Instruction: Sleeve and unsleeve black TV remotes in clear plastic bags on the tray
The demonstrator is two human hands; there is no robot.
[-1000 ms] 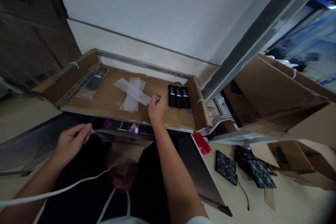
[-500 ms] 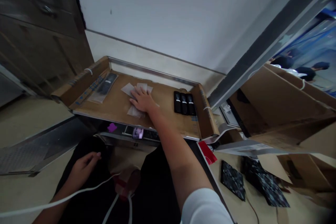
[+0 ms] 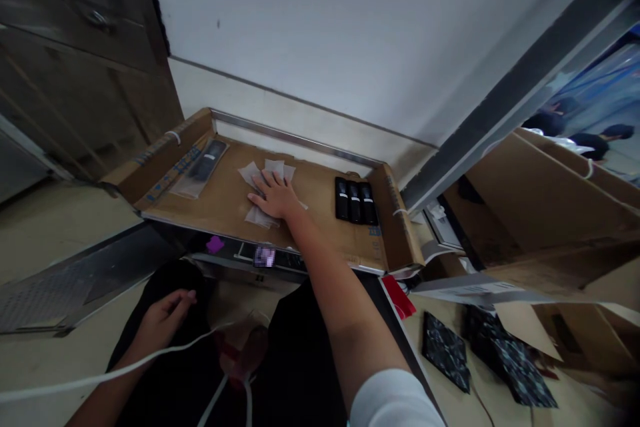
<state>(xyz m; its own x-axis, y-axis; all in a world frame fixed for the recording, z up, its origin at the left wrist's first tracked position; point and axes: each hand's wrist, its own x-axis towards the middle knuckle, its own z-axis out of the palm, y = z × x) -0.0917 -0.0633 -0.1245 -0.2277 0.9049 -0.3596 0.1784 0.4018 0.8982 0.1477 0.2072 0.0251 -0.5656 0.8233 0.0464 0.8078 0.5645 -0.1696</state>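
My right hand (image 3: 277, 195) lies palm down with spread fingers on a fanned-out pile of translucent plastic sleeves (image 3: 259, 216), pressing them against the cardboard-lined tray (image 3: 315, 199). Left of it lies a clear bag (image 3: 193, 180) with a dark item (image 3: 211, 157) inside. Several black oblong items with white bands (image 3: 355, 202) stand side by side at the tray's right end. My left hand (image 3: 164, 319) rests near my left thigh, its fingers curled together and nothing visible in them.
Cardboard walls (image 3: 400, 223) bound the tray's sides, and a white wall (image 3: 310, 33) rises behind it. A white cord (image 3: 165, 351) crosses my left wrist. A large carton (image 3: 540, 213) and dark patterned packets (image 3: 445, 350) are on the right. Other people are in the far right background.
The view has shifted slightly, moving the scene a little to the right. My right hand stays spread on the plastic sleeves, and my left hand stays by my thigh.
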